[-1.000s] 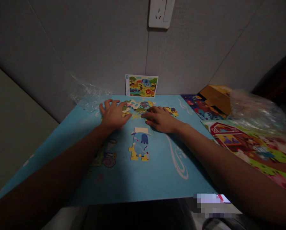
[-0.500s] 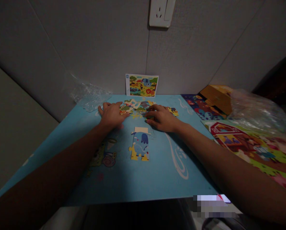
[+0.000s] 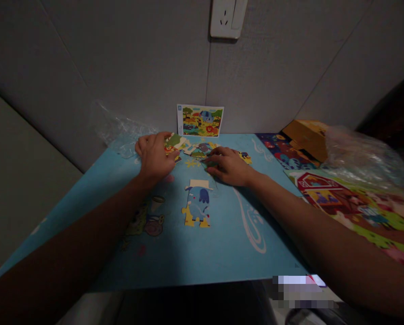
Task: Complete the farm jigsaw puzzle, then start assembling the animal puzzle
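A heap of loose jigsaw pieces (image 3: 202, 151) lies at the far side of a blue mat (image 3: 222, 234). My left hand (image 3: 154, 155) is raised a little at the heap's left end and pinches a green and white puzzle piece (image 3: 172, 141) between thumb and fingers. At the heap's right end my right hand (image 3: 229, 167) rests palm down, its fingertips on pieces. A joined section showing a blue elephant (image 3: 197, 203) lies alone nearer to me, just below both hands.
A small picture card (image 3: 200, 120) leans on the wall behind the heap, under a wall socket (image 3: 225, 18). Crumpled clear plastic (image 3: 120, 128) lies at the back left. To the right are a cardboard box (image 3: 306, 135), a plastic bag (image 3: 360, 155) and a colourful puzzle board (image 3: 350, 203).
My left hand has slid from lying flat on the heap to its left end and lifted with a piece in its fingers. My right hand has barely moved.
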Demonstrator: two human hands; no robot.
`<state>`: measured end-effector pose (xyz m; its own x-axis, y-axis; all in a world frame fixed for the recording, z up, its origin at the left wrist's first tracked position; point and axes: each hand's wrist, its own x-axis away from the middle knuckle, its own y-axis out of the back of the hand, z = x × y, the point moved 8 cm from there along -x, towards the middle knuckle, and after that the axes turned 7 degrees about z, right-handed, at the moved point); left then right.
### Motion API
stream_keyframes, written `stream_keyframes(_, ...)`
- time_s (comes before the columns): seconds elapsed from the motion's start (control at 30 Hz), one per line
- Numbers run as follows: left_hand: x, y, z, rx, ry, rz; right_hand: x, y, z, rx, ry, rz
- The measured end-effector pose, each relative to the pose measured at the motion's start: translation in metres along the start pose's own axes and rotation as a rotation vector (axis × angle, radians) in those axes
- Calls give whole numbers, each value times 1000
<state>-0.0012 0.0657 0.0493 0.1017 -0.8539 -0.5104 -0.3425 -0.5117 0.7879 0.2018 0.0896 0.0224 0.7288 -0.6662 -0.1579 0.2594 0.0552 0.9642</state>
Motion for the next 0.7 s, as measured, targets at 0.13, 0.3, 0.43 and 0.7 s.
stream_keyframes(0.13, 9, -2, -29, 82, -207, 51, -1, 6, 1, -403, -56, -147)
stream_keyframes(0.3, 29, -5, -69, 132, -537, 121, -9, -7, 3, -1035, -98, -215)
stream_keyframes(0.43, 28, -5, -67, 116, -529, 115, -9, -11, -8, -1134, -216, -253)
stream_keyframes(0.7, 22, 0, -55, 112, -468, 43, 1, 4, -39, -1139, -314, -412)
